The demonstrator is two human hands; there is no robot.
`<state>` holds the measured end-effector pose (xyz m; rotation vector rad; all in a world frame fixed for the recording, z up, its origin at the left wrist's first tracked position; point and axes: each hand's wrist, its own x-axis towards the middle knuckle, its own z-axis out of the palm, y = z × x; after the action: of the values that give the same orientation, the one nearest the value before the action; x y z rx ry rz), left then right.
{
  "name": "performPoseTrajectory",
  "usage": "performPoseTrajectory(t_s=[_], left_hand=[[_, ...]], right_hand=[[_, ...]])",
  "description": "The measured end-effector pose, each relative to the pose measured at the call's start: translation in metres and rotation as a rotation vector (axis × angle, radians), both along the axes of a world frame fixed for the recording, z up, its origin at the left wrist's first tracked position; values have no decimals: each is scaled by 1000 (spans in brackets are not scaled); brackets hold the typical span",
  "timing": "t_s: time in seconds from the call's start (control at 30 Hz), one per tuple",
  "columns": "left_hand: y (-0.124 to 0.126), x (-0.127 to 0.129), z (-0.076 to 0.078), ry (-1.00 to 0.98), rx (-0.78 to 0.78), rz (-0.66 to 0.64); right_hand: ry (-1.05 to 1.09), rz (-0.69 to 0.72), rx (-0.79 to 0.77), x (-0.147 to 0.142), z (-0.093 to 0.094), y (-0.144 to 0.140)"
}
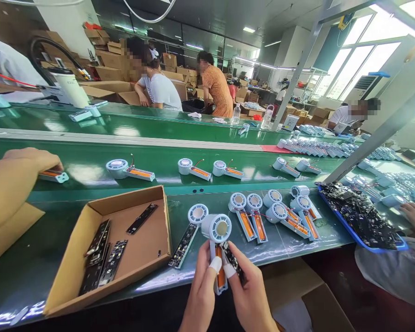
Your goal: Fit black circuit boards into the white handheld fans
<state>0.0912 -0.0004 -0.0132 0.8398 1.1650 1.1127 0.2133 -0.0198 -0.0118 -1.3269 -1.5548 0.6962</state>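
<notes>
**A slim circuit board [233,258] pinched beside a held fan [217,229], right at the front edge of the tabletop [180,198]**

The left hand [202,279] has its fingers closed around the sides of the fan's handle, with the round head uppermost and an orange part [221,279] showing along the handle. The right hand [247,281] pinches the board between thumb and fingers, tilted against the handle's right side. Both thumbs wear white covers.

The likeliest mishap is a drop: the handle and the board's lower end reach past the front edge, above a cardboard box [297,281], so a loosened pinch could send the board down there. Thin wires [132,160] rise from a fan farther back; if the held one has them too, a hard press could trap or tug them. The fingers hide that spot, so I cannot tell.

Just behind, a second fan [198,214] lies with a board [184,246] along its handle; lowering the hands carelessly could knock it. Whether the two fan heads touch is unclear. To the left, a cardboard tray [145,258] of loose boards [113,263] sits along the front edge, where a stray elbow might shift it.
</notes>
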Motion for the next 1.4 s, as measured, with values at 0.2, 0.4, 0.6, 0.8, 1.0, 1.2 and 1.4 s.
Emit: performPoseTrajectory(t_s=[0.2, 0.4, 0.6, 0.8, 1.0, 1.2, 1.4], left_hand=[[-4, 7, -8, 151, 59, 103], [1, 4, -14, 115, 59, 77], [10, 7, -8, 60, 5, 57], [21, -19, 12, 655, 390, -86], [30, -38, 19, 1545, 725, 203], [39, -35, 33, 1533, 610, -23], [41, -34, 35, 1409, 621, -50]], right_hand=[[-408, -35, 173, -15, 12, 5], [-899, 42, 178, -9, 15, 3], [-903, 20, 246, -13, 9, 10], [-732, -45, 209, -3, 0, 17], [-879, 7, 72, 12, -2, 36], [-944, 118, 5, -1, 21, 55], [-959, 85, -41, -15, 32, 61]])
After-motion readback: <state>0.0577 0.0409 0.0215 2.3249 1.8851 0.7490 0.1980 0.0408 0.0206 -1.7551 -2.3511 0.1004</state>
